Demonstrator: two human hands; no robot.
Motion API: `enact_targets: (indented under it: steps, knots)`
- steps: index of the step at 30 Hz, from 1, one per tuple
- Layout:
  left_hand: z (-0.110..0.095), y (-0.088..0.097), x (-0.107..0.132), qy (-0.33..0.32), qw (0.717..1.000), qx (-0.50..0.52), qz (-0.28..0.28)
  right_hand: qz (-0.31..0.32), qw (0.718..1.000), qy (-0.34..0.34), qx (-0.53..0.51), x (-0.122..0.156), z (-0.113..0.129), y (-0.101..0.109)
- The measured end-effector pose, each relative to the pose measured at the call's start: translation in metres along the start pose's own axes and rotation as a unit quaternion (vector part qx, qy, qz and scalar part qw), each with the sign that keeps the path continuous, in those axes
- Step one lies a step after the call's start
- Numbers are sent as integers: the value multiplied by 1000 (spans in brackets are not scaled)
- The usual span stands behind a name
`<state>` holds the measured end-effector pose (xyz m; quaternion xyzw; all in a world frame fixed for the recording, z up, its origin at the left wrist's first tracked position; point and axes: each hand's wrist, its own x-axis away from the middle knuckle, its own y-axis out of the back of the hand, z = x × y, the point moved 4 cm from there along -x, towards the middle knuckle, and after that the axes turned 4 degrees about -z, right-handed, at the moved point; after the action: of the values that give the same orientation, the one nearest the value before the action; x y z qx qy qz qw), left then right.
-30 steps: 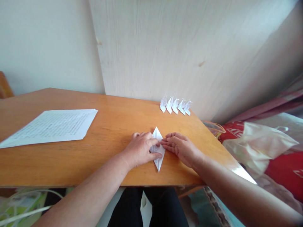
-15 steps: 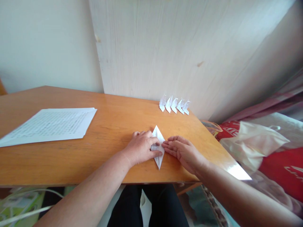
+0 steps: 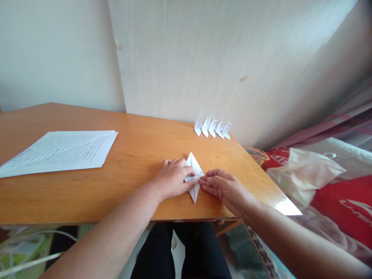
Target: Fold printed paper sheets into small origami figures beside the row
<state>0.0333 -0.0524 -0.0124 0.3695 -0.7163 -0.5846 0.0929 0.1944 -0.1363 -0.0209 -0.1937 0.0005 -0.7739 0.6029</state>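
On the desk in front of me lies a diamond-shaped piece of folded paper [image 3: 197, 169], white with print on it and a crease down its length. My left hand [image 3: 174, 177] rests over its left side, thumb and forefinger curved apart and holding it down; the other fingertips touch the desk. From the right, my right hand [image 3: 221, 186] reaches the paper's right corner with fingers extended and close together, fingertips at its edge. The thumb lies over those fingers, and no hold on the paper shows there.
Several small folded paper pieces [image 3: 213, 128] stand in a row at the desk's back edge. A stack of printed sheets [image 3: 69, 149] lies on the left of the wooden desk [image 3: 139, 147]. Right of the desk are a pale plastic bag [image 3: 305, 170] and red bags [image 3: 345, 199].
The right hand's fingertips have shifted slightly along the paper's right edge, and a little print now shows near that corner. The left hand stays in place; the whole view has tilted slightly.
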Motion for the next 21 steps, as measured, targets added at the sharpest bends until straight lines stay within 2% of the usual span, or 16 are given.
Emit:
enact_targets:
  steps: [13,21]
  knots:
    - [0,-1,0,4,1000,-2,-4,1,999,9,37,14,-4,-6]
    - [0,0,-1,-2,1000,-8,-2,26,996,9,79,25,-4,-12]
